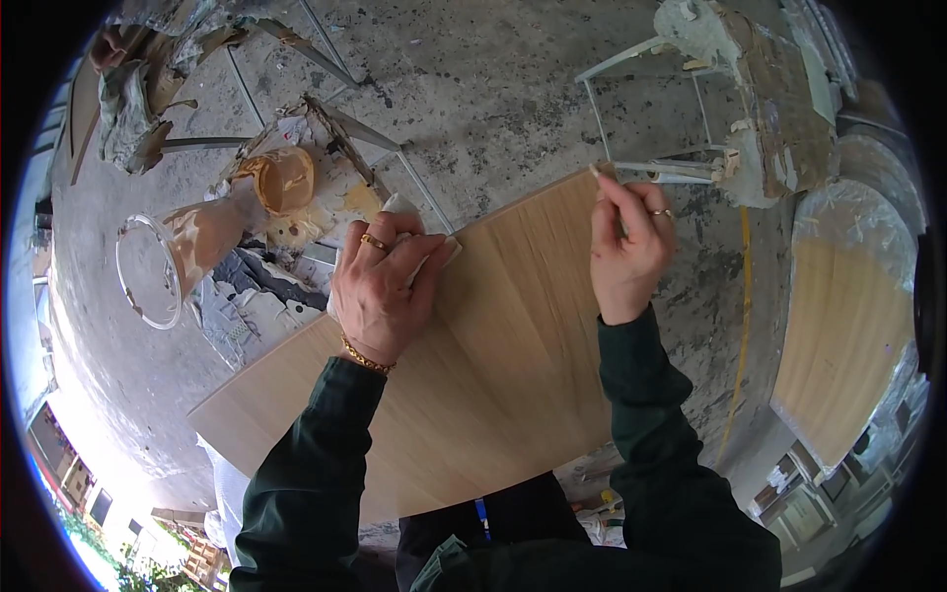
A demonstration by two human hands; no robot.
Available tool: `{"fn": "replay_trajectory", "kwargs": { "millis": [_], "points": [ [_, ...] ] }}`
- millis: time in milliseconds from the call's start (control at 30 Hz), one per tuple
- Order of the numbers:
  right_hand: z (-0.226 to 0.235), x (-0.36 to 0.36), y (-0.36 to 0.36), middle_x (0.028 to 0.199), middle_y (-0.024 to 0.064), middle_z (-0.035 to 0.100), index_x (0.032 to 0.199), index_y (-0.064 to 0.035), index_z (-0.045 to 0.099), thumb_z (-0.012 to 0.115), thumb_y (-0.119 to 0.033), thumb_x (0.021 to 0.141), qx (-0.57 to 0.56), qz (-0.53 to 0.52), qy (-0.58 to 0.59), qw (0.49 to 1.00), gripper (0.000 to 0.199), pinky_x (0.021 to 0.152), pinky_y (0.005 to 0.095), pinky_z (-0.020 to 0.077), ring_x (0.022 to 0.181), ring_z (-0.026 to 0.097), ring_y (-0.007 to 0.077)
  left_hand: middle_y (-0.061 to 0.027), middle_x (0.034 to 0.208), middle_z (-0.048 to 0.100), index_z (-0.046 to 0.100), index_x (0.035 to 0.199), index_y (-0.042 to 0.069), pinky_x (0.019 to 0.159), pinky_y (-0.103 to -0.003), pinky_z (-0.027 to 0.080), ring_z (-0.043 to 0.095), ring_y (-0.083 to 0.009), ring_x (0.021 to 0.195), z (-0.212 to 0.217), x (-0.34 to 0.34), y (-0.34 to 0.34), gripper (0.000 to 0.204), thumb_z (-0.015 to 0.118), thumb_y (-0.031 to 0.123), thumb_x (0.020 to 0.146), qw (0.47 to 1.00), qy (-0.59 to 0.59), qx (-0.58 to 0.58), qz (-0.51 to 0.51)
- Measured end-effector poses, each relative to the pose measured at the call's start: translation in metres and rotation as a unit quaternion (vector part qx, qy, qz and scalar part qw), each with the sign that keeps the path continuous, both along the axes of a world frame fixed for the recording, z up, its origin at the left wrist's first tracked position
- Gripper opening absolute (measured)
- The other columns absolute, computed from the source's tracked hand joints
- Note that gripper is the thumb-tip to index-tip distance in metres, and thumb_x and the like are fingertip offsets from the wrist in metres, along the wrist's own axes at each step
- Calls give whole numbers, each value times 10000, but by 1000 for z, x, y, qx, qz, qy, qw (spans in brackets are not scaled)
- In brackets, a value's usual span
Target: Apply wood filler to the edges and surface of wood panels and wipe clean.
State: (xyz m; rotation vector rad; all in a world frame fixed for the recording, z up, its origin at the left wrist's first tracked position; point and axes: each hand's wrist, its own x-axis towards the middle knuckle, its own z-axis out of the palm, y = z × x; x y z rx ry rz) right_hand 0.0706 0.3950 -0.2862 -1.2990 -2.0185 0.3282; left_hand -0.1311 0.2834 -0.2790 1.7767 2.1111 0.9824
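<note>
A light wood-grain board [483, 375] lies in front of me, its far edge reaching toward the stool. My left hand [383, 286], with rings and a bracelet, is closed on a crumpled white cloth [400, 205] at that far edge. Much of the cloth is hidden under the fingers. At the board's far right corner, my right hand [631, 247] is pinched, thumb against fingers. A small pale tip shows at its fingertips, too small to name.
Beyond the board stands a paint-crusted stool with an amber-stained cup [284, 182] and a tipped clear plastic tub [150, 271]. A second crusted metal-legged stool [774, 109] is at far right. Plastic-wrapped wooden panels [843, 335] stand at the right, past a yellow floor line [746, 296].
</note>
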Motion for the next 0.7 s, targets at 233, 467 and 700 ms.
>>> {"fn": "replay_trajectory", "kwargs": {
  "millis": [233, 467, 700],
  "points": [
    [1, 5, 7, 798, 59, 538, 893, -65, 659, 610, 58, 713, 18, 2, -20, 1000, 224, 629, 346, 453, 727, 542, 242, 4, 812, 552, 649, 757, 115, 568, -325, 432, 501, -229, 698, 1, 0, 0, 104, 726, 117, 686, 1000, -2, -2, -1],
    [1, 9, 7, 799, 26, 564, 936, -66, 668, 600, 27, 791, -40, -55, 137, 988, 185, 617, 269, 435, 698, 530, 128, 1, 814, 553, 653, 749, 111, 580, -319, 429, 498, -230, 705, 3, 0, -1, 93, 723, 116, 688, 1000, -2, -16, -1],
    [-8, 19, -5, 801, -28, 564, 959, -49, 669, 629, -68, 840, -165, -180, 368, 897, 127, 608, 205, 382, 687, 438, 43, -14, 814, 552, 666, 763, 84, 659, -314, 432, 506, -222, 744, 10, 6, 11, 77, 709, 99, 701, 997, -39, -63, 6]
  ]
}}
